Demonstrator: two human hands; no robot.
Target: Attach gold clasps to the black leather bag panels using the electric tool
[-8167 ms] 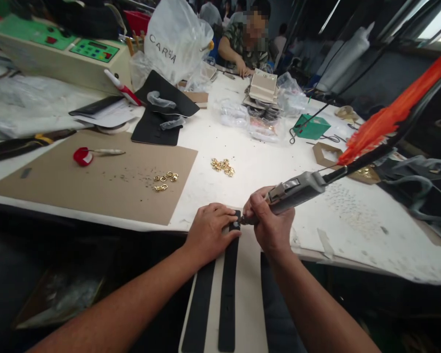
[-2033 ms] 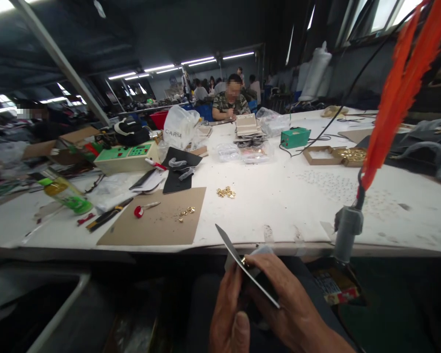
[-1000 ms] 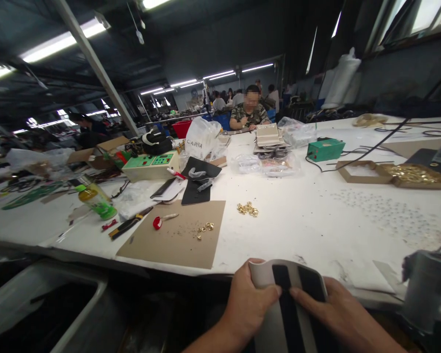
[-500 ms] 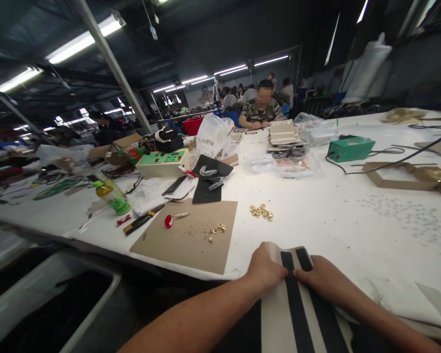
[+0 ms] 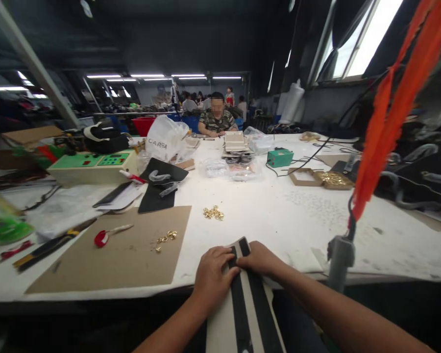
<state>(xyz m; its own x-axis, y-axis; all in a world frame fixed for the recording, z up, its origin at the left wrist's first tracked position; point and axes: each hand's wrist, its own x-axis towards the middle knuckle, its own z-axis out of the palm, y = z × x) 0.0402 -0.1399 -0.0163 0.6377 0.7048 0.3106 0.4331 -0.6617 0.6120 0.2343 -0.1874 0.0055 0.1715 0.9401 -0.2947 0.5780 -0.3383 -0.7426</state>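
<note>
A long beige panel with black stripes (image 5: pixel 249 309) runs from the bottom of the view up to the table's front edge. My left hand (image 5: pixel 213 272) is closed on the left side of its far end, fingers over the top and thumb pressed near the middle stripe. On the opposite side, my right hand (image 5: pixel 261 258) grips the same end, its thumb close to the left one. The panel's underside is hidden. Beyond the hands lies a small pile of gold metal fittings (image 5: pixel 213 213). Several more gold fittings (image 5: pixel 167 237) rest on a brown board (image 5: pixel 132 267).
A red-headed item with a pale handle (image 5: pixel 102 239) lies on the board. A control box (image 5: pixel 91 166), black sheet (image 5: pixel 158 196) and green box (image 5: pixel 280 158) stand farther back. Orange strips (image 5: pixel 380 122) hang at right above a grey post (image 5: pixel 340 264). A person (image 5: pixel 217 117) sits across the table.
My view has swung right, so the table things appear farther left and the orange strips show. My left fingers now lie over the panel's top; both hands still hold it.
</note>
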